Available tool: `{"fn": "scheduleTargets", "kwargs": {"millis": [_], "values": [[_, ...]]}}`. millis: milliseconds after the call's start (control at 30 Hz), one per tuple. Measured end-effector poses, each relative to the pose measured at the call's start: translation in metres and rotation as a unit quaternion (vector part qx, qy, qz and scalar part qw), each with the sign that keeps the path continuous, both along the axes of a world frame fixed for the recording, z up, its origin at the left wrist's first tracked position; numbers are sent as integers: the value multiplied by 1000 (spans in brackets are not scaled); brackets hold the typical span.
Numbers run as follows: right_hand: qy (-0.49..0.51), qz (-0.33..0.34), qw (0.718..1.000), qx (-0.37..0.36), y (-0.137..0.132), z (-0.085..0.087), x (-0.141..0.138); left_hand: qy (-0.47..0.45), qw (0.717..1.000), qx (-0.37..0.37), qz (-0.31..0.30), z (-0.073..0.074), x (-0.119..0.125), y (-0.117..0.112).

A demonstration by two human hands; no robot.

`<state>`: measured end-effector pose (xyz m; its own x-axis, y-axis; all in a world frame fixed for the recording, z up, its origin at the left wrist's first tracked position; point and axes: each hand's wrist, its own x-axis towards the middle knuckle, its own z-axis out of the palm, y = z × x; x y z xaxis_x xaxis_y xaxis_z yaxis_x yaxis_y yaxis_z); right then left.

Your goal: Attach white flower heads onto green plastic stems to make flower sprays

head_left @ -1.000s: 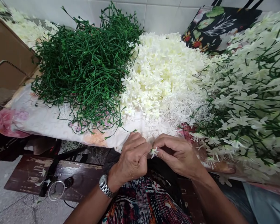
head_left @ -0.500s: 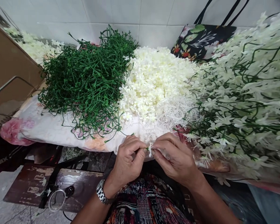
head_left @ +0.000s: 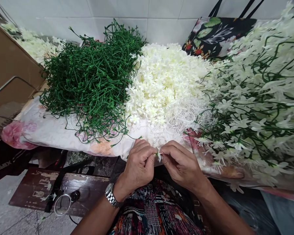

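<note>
Between my fingertips, close to my lap, is a small white artificial flower (head_left: 159, 155) with a bit of green stem at its left side. My left hand (head_left: 140, 164) is closed, thumb and forefinger pinching the green stem; its thin end pokes up behind the knuckles. My right hand (head_left: 182, 164) pinches at the flower from the other side, its fingertips partly covering what they grip. Beyond my hands lie a tangled heap of green stems (head_left: 88, 78), a pile of loose white blossoms (head_left: 161, 81) and a patch of thin white stamens (head_left: 191, 112).
Assembled white flowers on stems (head_left: 257, 107) are heaped at the right. A floral black bag (head_left: 215, 36) leans on the tiled wall. At the left stands a cardboard box (head_left: 12, 62). Below, a worn wooden bench (head_left: 85, 189) holds a clear plastic cup (head_left: 62, 205).
Both hands stay together at the flower with only slight finger movement. The flower sits a little more upright. The whole view has shifted slightly.
</note>
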<state>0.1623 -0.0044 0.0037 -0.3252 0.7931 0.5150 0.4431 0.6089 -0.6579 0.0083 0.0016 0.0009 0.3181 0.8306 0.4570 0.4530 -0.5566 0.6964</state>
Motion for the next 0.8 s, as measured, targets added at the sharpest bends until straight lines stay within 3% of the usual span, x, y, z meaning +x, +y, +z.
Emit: {"fn": "scheduleTargets", "kwargs": {"millis": [300, 400, 467, 567, 667, 733, 800], "values": [[9, 9, 1000, -1, 1, -3, 0, -32, 999, -26, -1, 1, -1, 0], [3, -12, 1000, -6, 0, 3, 7, -129, 987, -97, 11, 4, -4, -3], [2, -53, 999, 4, -1, 7, 11, -269, 947, -171, 34, 8, -6, -4], [6, -73, 997, 5, -6, 12, 10, -489, 825, -272, 82, 20, -7, -4], [5, -24, 999, -24, -12, 15, -2, -606, 724, -309, 111, 39, -3, -4], [5, 0, 999, -40, -14, 16, -14, -644, 689, -316, 106, 49, 1, -5], [8, -10, 999, -47, -15, 14, -23, -658, 677, -318, 90, 56, 4, -7]]}}
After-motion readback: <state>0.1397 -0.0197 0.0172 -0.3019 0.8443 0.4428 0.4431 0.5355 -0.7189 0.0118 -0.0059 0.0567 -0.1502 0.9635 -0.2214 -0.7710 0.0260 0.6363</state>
